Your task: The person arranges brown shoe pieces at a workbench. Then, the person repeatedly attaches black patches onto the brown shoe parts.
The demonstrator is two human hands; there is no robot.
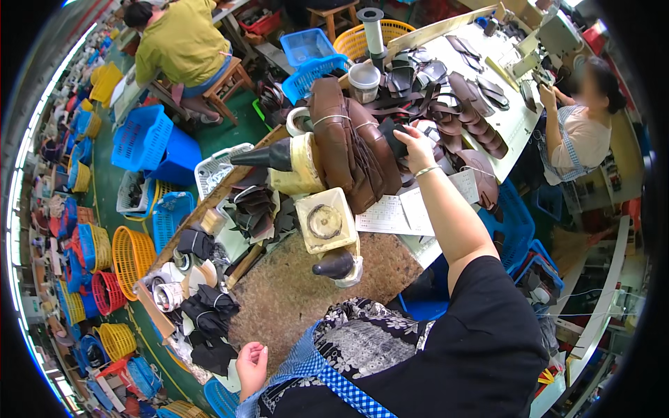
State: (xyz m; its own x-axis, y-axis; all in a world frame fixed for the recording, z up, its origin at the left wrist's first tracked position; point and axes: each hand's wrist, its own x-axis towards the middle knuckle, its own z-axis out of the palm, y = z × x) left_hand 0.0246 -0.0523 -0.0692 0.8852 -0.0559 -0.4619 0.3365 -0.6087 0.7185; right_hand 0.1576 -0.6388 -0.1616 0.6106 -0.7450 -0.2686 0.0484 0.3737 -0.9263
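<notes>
My right hand (416, 148) reaches across the worktable and pinches a dark, flat piece (392, 138), perhaps leather or cloth, at the edge of a stack. That stack is brown shoe-part leather (333, 132) in bundles tied with pale string, leaning beside a cream-coloured machine (325, 219) with black rounded horns. Low over the table's front edge is my left hand (252, 364), its fingers loosely curled with nothing visible in them. Printed paper sheets (383, 214) with a pen on them lie below my right wrist.
Black cut pieces (254, 209) and a white tub (168, 296) crowd the table's left side. More brown parts (481, 132) cover the far right. Blue crates (143, 137) and yellow baskets (132, 258) stand on the left floor. One person (178, 52) sits far left, another (578, 132) works at right.
</notes>
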